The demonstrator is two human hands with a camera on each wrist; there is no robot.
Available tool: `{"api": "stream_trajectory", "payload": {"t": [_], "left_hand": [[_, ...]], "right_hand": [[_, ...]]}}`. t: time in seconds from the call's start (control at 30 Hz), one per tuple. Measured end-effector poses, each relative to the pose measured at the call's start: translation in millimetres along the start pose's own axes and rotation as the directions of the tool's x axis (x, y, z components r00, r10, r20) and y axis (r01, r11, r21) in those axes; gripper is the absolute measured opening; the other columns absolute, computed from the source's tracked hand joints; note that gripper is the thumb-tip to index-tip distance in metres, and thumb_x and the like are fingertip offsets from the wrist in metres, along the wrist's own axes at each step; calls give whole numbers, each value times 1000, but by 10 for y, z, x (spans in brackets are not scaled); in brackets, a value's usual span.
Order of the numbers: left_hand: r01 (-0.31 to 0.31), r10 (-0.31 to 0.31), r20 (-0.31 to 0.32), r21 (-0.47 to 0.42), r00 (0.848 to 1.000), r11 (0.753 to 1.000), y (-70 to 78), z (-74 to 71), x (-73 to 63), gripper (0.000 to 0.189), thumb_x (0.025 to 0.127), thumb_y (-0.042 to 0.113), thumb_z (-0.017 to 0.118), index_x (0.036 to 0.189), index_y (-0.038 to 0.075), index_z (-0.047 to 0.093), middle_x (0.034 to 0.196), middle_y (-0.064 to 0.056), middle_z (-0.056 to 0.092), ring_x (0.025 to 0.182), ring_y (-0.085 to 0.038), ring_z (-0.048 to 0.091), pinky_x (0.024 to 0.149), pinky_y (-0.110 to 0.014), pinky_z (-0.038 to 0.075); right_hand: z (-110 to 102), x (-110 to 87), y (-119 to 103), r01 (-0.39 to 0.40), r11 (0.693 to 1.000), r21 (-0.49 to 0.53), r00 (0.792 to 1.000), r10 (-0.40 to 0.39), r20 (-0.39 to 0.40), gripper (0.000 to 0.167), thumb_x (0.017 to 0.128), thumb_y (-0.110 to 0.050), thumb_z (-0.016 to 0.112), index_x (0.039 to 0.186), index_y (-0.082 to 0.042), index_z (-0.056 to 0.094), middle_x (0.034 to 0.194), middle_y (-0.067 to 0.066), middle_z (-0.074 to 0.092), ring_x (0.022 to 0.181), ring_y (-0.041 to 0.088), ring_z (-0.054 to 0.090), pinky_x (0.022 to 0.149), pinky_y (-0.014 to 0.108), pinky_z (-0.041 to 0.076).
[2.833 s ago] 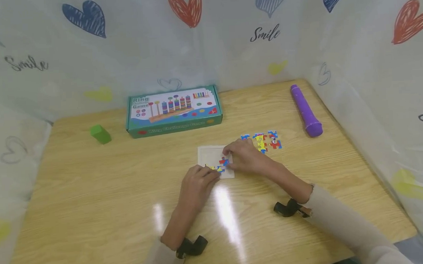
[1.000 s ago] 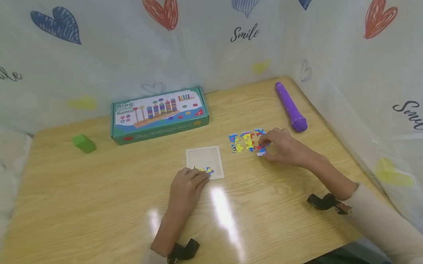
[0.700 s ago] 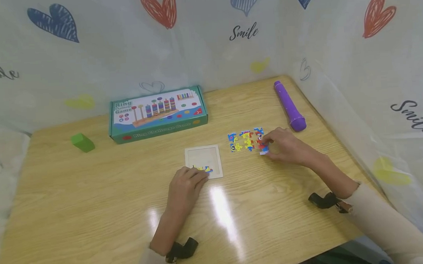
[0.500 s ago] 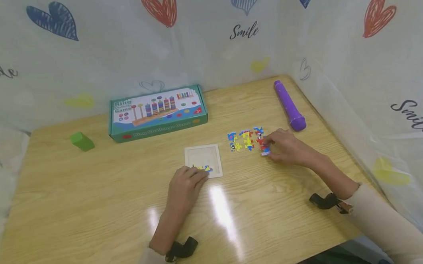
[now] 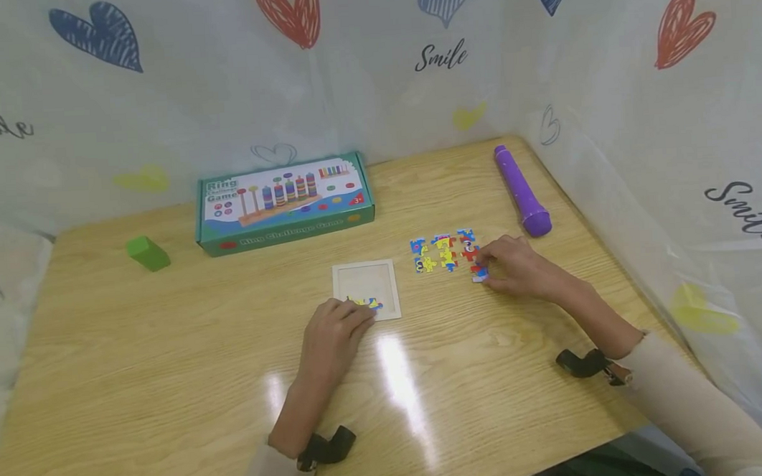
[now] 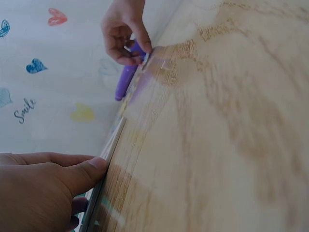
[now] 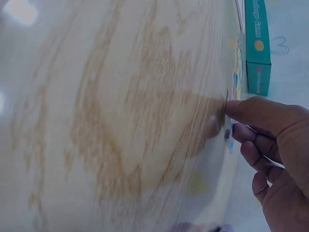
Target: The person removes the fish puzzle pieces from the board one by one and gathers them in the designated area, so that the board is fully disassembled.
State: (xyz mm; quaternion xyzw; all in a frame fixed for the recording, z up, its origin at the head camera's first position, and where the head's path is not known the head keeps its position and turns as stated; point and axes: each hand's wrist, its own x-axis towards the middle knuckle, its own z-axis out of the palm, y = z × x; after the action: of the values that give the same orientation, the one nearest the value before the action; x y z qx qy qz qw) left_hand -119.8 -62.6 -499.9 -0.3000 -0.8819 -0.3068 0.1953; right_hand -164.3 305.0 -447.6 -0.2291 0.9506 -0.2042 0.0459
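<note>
A small square wooden puzzle tray (image 5: 373,281) lies mid-table, with yellow-and-blue jigsaw pieces (image 5: 374,304) along its near side. My left hand (image 5: 335,341) grips the tray's near-left edge and partly covers those pieces. In the left wrist view, the thumb presses the tray's edge (image 6: 116,137) from the near side. To the right, several colourful jigsaw pieces (image 5: 446,255) lie in rows on the table. My right hand (image 5: 518,267) pinches a red-and-blue jigsaw piece (image 5: 480,274) at the near right corner of those rows. Its fingertips partly hide it, and it looks slightly tilted.
Behind the tray stands a green Ring Challenge Game box (image 5: 285,203). A purple toy microphone (image 5: 522,191) lies at the back right, beyond the right hand. On the left sits a green block (image 5: 148,254). Printed sheeting (image 5: 373,87) borders the table's back and sides.
My right hand has gone from the tray to the loose pieces on the right, carrying the red-and-blue piece. Lately that piece has shifted slightly nearer and rightward. My left hand stays at the tray.
</note>
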Motion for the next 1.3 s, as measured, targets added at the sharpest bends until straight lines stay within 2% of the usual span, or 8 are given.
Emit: {"api": "stream_trajectory", "payload": {"t": [0.4, 0.57, 0.83, 1.03, 1.3], "left_hand": [[-2, 2, -4, -8, 1000, 1000, -12, -21, 8, 13, 82, 8, 82, 93, 15, 81, 92, 4, 75, 83, -18, 60, 77, -32, 50], [2, -2, 4, -18, 1000, 1000, -24, -12, 8, 12, 83, 8, 81, 94, 15, 81, 93, 4, 74, 84, -17, 60, 77, -31, 49], [-22, 20, -32, -49, 999, 999, -38, 4, 8, 9, 82, 6, 82, 88, 12, 79, 92, 3, 73, 85, -18, 60, 74, -30, 50], [-16, 11, -41, -119, 999, 993, -45, 5, -18, 9, 81, 5, 82, 86, 10, 77, 93, 0, 71, 90, -20, 59, 80, -31, 50], [-7, -4, -73, -143, 997, 990, -119, -71, -41, 15, 79, 11, 86, 89, 5, 77, 94, -2, 70, 96, -22, 62, 93, -39, 47]], "right_hand": [[8, 12, 24, 6, 1000, 12, 1000, -6, 15, 24, 82, -6, 79, 104, -3, 69, 100, 5, 70, 103, 29, 55, 87, 50, 30], [3, 17, -48, 20, 999, 25, 1000, -20, -15, 20, 85, -7, 78, 102, -3, 69, 101, 6, 71, 104, 29, 54, 88, 49, 30], [72, 141, -381, 147, 986, 78, 987, -141, -78, 15, 87, -4, 74, 101, -3, 69, 97, 4, 68, 95, 24, 55, 85, 45, 32], [247, 276, -655, 265, 962, 66, 962, -259, -84, 17, 86, -4, 75, 103, -3, 70, 100, 3, 69, 98, 25, 56, 89, 47, 38], [401, 429, -996, 275, 954, 119, 961, -273, -40, 16, 89, -5, 70, 106, -6, 69, 103, 0, 68, 99, 20, 55, 89, 43, 38]]}}
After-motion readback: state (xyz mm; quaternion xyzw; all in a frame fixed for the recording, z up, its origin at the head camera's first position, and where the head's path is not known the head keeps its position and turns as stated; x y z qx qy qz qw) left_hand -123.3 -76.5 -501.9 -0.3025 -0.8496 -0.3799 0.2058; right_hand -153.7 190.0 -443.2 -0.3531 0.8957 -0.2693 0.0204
